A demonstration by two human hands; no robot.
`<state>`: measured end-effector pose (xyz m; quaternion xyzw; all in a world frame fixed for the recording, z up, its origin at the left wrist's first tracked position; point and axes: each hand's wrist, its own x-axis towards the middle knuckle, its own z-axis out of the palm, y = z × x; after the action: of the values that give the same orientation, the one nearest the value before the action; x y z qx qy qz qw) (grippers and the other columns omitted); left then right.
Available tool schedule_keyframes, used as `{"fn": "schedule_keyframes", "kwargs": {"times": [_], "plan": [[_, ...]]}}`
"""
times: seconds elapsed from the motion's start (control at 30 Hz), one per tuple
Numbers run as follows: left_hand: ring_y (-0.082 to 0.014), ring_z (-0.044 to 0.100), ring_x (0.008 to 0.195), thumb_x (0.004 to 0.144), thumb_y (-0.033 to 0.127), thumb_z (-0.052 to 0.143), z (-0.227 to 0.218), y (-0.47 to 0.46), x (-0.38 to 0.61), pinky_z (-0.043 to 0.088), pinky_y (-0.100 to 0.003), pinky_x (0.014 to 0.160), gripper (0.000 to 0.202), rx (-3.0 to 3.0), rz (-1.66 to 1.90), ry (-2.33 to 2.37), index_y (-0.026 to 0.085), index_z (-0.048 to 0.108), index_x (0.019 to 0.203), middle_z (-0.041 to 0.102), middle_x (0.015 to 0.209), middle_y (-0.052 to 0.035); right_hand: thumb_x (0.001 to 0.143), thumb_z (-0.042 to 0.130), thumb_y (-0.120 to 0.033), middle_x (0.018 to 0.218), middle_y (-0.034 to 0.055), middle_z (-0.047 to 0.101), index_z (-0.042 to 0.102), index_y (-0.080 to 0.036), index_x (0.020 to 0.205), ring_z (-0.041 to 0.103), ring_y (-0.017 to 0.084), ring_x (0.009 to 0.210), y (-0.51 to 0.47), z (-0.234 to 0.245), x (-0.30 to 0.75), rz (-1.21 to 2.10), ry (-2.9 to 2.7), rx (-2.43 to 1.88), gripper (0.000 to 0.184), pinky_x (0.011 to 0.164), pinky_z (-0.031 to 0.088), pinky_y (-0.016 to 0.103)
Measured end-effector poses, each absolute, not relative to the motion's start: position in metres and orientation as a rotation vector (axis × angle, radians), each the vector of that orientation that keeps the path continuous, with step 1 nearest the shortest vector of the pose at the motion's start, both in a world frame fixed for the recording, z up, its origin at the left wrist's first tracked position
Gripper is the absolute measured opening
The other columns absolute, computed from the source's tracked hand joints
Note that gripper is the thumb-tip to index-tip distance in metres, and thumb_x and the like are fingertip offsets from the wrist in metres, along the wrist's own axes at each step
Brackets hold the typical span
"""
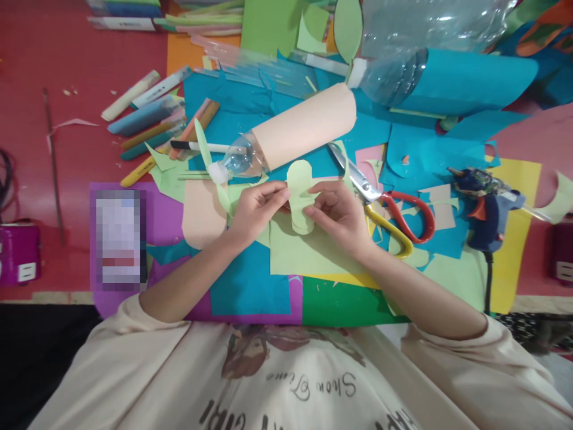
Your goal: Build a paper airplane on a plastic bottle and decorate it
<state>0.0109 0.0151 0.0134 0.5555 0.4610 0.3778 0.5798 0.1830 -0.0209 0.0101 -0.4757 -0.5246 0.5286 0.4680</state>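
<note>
My left hand (256,206) and my right hand (336,212) both pinch a pale green rounded paper cut-out (299,194), one on each side, holding it over a pale green sheet (308,251). Just beyond the cut-out lies a plastic bottle wrapped in peach paper (295,132), its white cap pointing left. Red and yellow handled scissors (385,206) lie right of my right hand.
A blue glue gun (486,203) rests at the right with its cord trailing toward me. Markers and glue sticks (152,122) lie at the left. Blue, green, purple and yellow paper sheets cover the red table. A second clear bottle (403,54) and a blue paper roll (474,77) sit behind.
</note>
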Motion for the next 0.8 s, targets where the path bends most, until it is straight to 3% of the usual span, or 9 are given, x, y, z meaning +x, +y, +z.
{"fn": "schedule_keyframes", "kwargs": {"times": [0.1,0.23,0.33,0.47,0.7,0.8], "plan": [[-0.0132,0.066,0.067,0.079,0.04,0.064,0.0156,0.0152,0.0108,0.054,-0.022,0.061,0.025,1.297,0.874,1.066,0.018,0.06,0.07,0.065,0.068,0.0008,0.083,0.068,-0.031,0.065,-0.0044,0.053,0.06,-0.023,0.087,0.052,0.01,0.059,-0.0212,0.0078,0.1832,1.25,-1.318,-1.188,0.012,0.053,0.042,0.024],[-0.0156,0.07,0.077,0.079,0.032,0.06,0.0172,0.0137,0.0101,0.057,-0.026,0.071,0.016,1.254,0.819,1.0,0.017,0.067,0.079,0.071,0.078,-0.001,0.082,0.07,-0.044,0.064,-0.0037,0.055,0.061,-0.022,0.085,0.052,0.01,0.057,-0.0208,0.0078,0.1824,1.253,-1.274,-1.206,0.024,0.052,0.043,0.024],[-0.0182,0.071,0.084,0.076,0.031,0.064,0.0151,0.0122,0.0091,0.058,-0.029,0.079,0.022,1.251,0.77,0.946,0.016,0.07,0.092,0.074,0.088,-0.0039,0.08,0.068,-0.057,0.063,-0.0034,0.055,0.06,-0.021,0.082,0.052,0.01,0.056,-0.0197,0.0111,0.1816,1.261,-1.249,-1.23,0.037,0.05,0.043,0.024],[-0.0185,0.071,0.09,0.076,0.029,0.066,0.013,0.0105,0.0073,0.057,-0.029,0.083,0.029,1.323,0.74,0.917,0.017,0.069,0.103,0.075,0.098,-0.0052,0.078,0.066,-0.063,0.061,-0.003,0.057,0.057,-0.022,0.076,0.052,0.01,0.054,-0.0183,0.0161,0.181,1.242,-1.24,-1.243,0.043,0.048,0.043,0.024],[-0.017,0.07,0.082,0.074,0.052,0.074,0.0123,0.0126,0.0102,0.056,-0.027,0.076,0.038,1.289,0.76,0.988,0.017,0.065,0.087,0.073,0.087,-0.0034,0.078,0.062,-0.068,0.058,-0.0035,0.057,0.058,-0.021,0.076,0.054,0.01,0.05,-0.0199,0.0157,0.1832,1.338,-1.271,-1.246,0.047,0.047,0.044,0.024],[-0.0155,0.068,0.078,0.072,0.055,0.075,0.0109,0.0129,0.0114,0.055,-0.025,0.072,0.041,1.271,0.782,1.039,0.018,0.061,0.085,0.071,0.081,-0.0017,0.081,0.061,-0.065,0.058,-0.0045,0.057,0.053,-0.022,0.079,0.055,0.01,0.051,-0.0205,0.0151,0.1844,1.385,-1.241,-1.156,0.044,0.051,0.046,0.024]]}}
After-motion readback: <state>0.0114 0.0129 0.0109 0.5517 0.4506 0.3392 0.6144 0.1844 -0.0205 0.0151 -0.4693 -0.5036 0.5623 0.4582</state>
